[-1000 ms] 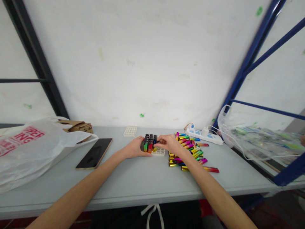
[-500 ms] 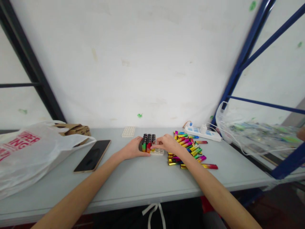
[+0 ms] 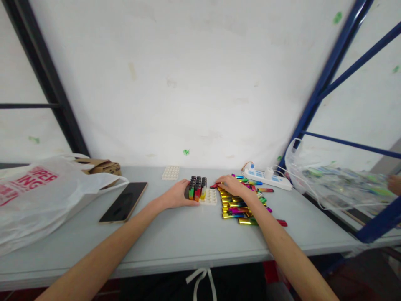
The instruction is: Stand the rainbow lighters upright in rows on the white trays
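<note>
Shiny lighters with black tops point(image 3: 197, 189) stand upright in rows at the left part of a white holed tray point(image 3: 209, 197). My left hand point(image 3: 179, 193) is wrapped round the left side of these rows, its thumb along the front. To the right of the tray lies a loose pile of shiny, many-coloured lighters point(image 3: 233, 205). My right hand point(image 3: 233, 185) is over the back left of this pile. Its fingers are closed on a red lighter point(image 3: 214, 186) whose end pokes out towards the tray; the rest of it is hidden under the hand.
A second white holed tray point(image 3: 171, 172) lies near the wall. On the left are a phone point(image 3: 124, 202), a white plastic bag point(image 3: 40, 196) and brown cardboard point(image 3: 103, 166). A white power strip point(image 3: 268, 178) with cables sits behind the pile. A blue metal frame point(image 3: 313, 104) rises at the right.
My right hand has moved from the upright lighters in the tray rightwards to the loose pile and now has a red lighter at its fingers. My left hand stays round the rows.
</note>
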{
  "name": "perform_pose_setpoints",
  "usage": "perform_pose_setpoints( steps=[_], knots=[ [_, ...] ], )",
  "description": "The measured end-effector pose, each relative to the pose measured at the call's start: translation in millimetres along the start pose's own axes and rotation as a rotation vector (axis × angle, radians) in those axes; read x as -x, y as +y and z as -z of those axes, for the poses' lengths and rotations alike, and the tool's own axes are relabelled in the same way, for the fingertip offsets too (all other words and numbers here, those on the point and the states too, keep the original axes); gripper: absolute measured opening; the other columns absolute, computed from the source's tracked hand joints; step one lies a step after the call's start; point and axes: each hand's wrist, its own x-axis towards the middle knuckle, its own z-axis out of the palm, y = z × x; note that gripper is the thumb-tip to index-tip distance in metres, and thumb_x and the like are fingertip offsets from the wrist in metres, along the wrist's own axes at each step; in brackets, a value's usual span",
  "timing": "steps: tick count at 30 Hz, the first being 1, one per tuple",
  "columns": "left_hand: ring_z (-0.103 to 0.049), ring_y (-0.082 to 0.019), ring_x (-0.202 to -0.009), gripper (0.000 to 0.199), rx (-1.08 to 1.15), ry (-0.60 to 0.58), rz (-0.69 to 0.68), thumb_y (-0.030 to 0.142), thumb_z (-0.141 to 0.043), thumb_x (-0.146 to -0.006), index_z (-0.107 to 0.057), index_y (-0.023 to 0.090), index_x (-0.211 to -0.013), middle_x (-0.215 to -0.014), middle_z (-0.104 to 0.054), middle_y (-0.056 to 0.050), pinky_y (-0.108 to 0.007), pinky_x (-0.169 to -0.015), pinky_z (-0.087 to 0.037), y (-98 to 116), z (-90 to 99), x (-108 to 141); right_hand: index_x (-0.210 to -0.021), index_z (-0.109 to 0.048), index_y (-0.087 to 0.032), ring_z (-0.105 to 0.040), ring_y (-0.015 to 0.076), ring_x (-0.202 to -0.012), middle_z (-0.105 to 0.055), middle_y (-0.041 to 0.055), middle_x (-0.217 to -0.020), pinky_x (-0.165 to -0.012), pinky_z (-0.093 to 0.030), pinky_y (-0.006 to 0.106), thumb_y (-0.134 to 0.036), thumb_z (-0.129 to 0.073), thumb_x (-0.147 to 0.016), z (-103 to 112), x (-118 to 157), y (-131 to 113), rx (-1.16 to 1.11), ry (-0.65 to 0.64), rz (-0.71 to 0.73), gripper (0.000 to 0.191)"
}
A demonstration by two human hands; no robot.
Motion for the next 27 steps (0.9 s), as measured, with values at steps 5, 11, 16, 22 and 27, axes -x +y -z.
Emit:
perform_pose_setpoints(
  steps=[5, 11, 16, 22, 27],
  knots=[
    [-0.065, -0.032, -0.094, 0.071, -0.002, 0.001, -0.001, 0.071, -0.082, -0.056, -0.068, 0.018, -0.101, -0.102, -0.068, -0.01, -0.041, -0.086, -0.053, -0.9, -0.3, 0.7, -0.107, -0.078, -0.019, -0.064, 0.0241, -0.094, -0.07, 0.0109, -0.097, -0.091, -0.049, 0.037, -0.027, -0.063, -0.096, -2.1, -3.6, -7.5, -0.009, -0.003, -0.066, 0.021],
    [-0.066, -0.032, -0.093, 0.07, 0.014, 0.006, 0.005, 0.071, -0.082, -0.055, -0.068, 0.019, -0.098, -0.1, -0.07, -0.008, -0.041, -0.084, -0.054, 1.3, 1.9, 1.3, -0.101, -0.07, -0.016, -0.063, 0.0216, -0.098, -0.065, 0.0116, -0.104, -0.094, -0.05, 0.039, -0.03, -0.059, -0.097, 3.2, -2.7, -21.0, -0.189, 0.251, -0.12, 0.018],
    [-0.066, -0.031, -0.091, 0.07, 0.025, 0.012, -0.005, 0.07, -0.082, -0.055, -0.069, 0.019, -0.101, -0.102, -0.071, -0.009, -0.041, -0.085, -0.054, 0.9, 2.1, 1.1, -0.096, -0.052, -0.021, -0.07, 0.0186, -0.077, -0.073, 0.0086, -0.096, -0.074, -0.055, 0.036, -0.052, -0.065, -0.089, 7.9, -9.4, -43.8, -0.885, 0.333, -0.207, 0.034],
    [-0.066, -0.032, -0.094, 0.07, 0.003, -0.004, -0.012, 0.071, -0.081, -0.057, -0.067, 0.019, -0.101, -0.102, -0.069, -0.009, -0.041, -0.085, -0.054, 2.0, 2.6, 1.2, -0.118, -0.052, -0.025, -0.067, 0.0167, -0.075, -0.069, 0.0013, -0.091, -0.074, -0.054, 0.033, -0.038, -0.077, -0.077, 11.2, -12.7, -79.5, -1.29, 0.303, -0.236, 0.05],
    [-0.066, -0.033, -0.094, 0.071, -0.019, 0.0, -0.024, 0.073, -0.08, -0.058, -0.066, 0.018, -0.1, -0.101, -0.069, -0.01, -0.041, -0.085, -0.054, 0.2, 1.3, 0.9, -0.097, -0.055, -0.023, -0.039, 0.0071, -0.049, -0.047, -0.007, -0.07, -0.047, -0.031, 0.021, -0.044, -0.067, -0.079, 3.7, -17.5, -90.5, -1.343, 0.273, -0.293, 0.03]
  ],
)
